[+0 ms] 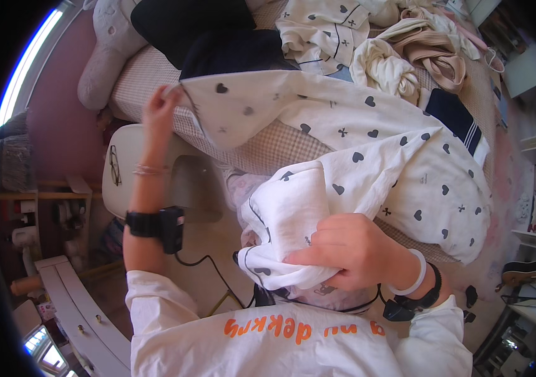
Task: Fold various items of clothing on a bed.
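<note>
White pajama pants [368,144] with black hearts and clubs stretch across the edge of the bed, their legs pointing toward me. My left hand [162,103], slightly blurred, pinches the dark-trimmed cuff of the far leg and holds it up and out to the left. Close to my body, my right hand [359,248] grips the bunched end of the other leg, thumb and fingers closed on the cloth. Part of that cuff is folded over, its white inside showing. The wide end of the pants lies to the right on the bed.
On the bed [126,85] lie black clothing [230,47], a matching pajama top [318,38], a beige knit garment [434,56], a navy striped piece [453,116] and a grey plush toy [101,50]. Eyeglasses [114,164] rest on a white chair [133,141]. A cable [211,264] hangs near my lap.
</note>
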`<state>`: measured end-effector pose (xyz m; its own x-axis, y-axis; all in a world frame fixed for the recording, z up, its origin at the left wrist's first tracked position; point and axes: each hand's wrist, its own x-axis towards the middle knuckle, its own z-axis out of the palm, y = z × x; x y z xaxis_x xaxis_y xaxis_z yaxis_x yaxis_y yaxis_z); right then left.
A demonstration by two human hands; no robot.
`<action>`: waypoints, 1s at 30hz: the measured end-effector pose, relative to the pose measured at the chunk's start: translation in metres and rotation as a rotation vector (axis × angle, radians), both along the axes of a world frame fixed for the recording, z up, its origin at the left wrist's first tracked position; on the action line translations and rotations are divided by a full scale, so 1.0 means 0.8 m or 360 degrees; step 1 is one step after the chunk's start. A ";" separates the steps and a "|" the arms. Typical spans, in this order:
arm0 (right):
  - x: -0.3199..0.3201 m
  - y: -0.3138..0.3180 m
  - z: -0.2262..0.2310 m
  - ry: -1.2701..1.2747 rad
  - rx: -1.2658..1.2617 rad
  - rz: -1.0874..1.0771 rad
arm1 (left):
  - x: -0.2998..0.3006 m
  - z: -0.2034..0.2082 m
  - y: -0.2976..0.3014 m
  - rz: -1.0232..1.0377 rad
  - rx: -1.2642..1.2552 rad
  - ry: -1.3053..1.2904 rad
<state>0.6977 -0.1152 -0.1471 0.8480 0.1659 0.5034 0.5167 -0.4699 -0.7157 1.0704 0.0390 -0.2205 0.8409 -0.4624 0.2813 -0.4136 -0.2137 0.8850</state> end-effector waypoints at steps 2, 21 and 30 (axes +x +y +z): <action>-0.002 -0.004 -0.010 -0.0057 0.0063 -0.0007 | -0.039 0.076 -0.022 0.0119 -0.0423 0.0271; -0.016 0.006 0.002 -0.0077 0.0159 -0.0012 | 0.011 0.225 -0.068 0.0115 0.0333 -0.0631; 0.012 -0.005 -0.007 0.0022 0.0167 -0.0311 | -0.087 0.117 -0.107 -0.1030 0.0379 0.0017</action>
